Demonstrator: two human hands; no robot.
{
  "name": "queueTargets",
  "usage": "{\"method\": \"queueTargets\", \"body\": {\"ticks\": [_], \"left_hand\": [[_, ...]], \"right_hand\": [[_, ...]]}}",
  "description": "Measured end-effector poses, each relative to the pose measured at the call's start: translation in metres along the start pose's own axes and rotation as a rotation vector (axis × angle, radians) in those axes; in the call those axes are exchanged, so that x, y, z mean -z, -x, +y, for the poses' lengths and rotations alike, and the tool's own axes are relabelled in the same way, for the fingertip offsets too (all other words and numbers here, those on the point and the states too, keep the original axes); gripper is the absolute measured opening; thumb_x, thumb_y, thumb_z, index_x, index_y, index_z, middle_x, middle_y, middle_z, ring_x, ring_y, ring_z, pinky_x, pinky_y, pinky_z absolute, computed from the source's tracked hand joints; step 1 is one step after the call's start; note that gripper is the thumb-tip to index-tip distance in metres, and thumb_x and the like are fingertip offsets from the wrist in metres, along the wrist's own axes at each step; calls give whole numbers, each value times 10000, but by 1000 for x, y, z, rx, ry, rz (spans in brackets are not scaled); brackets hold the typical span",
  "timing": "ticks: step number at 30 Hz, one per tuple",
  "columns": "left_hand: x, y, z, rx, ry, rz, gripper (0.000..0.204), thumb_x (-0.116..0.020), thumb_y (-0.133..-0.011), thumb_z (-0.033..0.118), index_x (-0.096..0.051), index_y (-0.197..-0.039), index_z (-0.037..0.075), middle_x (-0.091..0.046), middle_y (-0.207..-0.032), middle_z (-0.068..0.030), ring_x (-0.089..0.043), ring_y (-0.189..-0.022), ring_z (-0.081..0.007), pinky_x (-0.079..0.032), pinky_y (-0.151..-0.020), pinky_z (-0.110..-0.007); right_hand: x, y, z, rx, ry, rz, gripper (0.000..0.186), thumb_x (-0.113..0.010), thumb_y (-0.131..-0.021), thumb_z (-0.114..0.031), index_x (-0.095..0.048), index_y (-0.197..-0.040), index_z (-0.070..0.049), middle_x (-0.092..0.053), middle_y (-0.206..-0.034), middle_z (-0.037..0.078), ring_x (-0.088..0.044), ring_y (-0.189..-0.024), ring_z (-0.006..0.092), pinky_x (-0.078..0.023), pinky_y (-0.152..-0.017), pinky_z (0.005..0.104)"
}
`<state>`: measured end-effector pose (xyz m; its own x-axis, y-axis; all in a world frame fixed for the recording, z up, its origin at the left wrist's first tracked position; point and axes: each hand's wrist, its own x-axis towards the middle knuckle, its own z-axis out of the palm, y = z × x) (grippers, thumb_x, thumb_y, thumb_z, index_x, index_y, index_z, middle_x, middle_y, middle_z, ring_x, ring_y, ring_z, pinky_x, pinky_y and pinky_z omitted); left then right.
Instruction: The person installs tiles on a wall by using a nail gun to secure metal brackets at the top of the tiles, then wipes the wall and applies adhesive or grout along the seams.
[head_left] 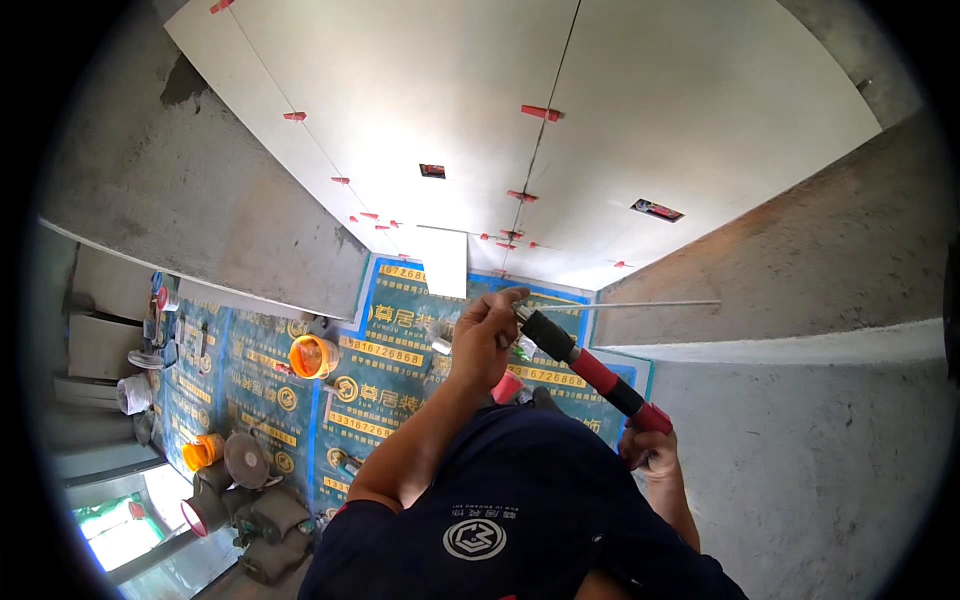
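1. Nearest was the wearer's dark navy shirt (520, 470), with a round white emblem on its front.
2. The right hand (655, 452) was wrapped around the red end of a red-and-black cylindrical hand tool (597, 374), just beyond the shirt.
3. The tool slanted up and to the left across the view, in front of the body, its metal tip (523, 312) at the left hand.
4. The left hand (487, 328) had its fingers curled, with the forefinger reaching just beside that tip; whether it was pinching the tip could not be told.
5. A thin pale rod (650, 304) ran rightward from near the tip; what bore it was unclear.
6. Below, blue-green protective sheeting (385, 375) with yellow print covered the floor. An orange bucket (313, 357) stood on it to the left, and farther left were grey sacks (275, 515) and a round grey disc (247, 460).
7. Ahead, large white panels (660, 110) covered the wall, with red wedges (541, 113) along their seams and two rectangular cutouts (432, 171). A narrow white board (447, 265) stood near their lower edge.
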<state>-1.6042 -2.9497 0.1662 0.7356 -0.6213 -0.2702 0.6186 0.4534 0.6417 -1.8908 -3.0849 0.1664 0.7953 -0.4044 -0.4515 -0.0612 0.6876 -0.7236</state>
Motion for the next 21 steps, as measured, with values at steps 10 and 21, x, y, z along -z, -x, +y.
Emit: {"method": "queueTargets", "body": {"ticks": [10, 21], "left_hand": [[1, -11, -10, 218, 284, -126, 283, -445, -1007, 276, -578, -1095, 42, -578, -887, -12, -347, -537, -49, -311, -515, -207], [-21, -6, 11, 180, 276, -334, 309, -448, -1004, 272, -566, -1114, 8, -548, -779, -4, -352, -528, -51, -323, -526, -195]], "right_hand": [[-4, -3, 6, 64, -53, 6, 409, -662, -621, -115, -545, -966, 73, -564, -559, 150, -538, -417, 267, -471, -443, 358], [-4, -12, 25, 7, -419, -98, 351, -610, -715, -130, -557, -1018, 38, -424, -484, 22, -444, -402, 169, -422, -465, 326]]}}
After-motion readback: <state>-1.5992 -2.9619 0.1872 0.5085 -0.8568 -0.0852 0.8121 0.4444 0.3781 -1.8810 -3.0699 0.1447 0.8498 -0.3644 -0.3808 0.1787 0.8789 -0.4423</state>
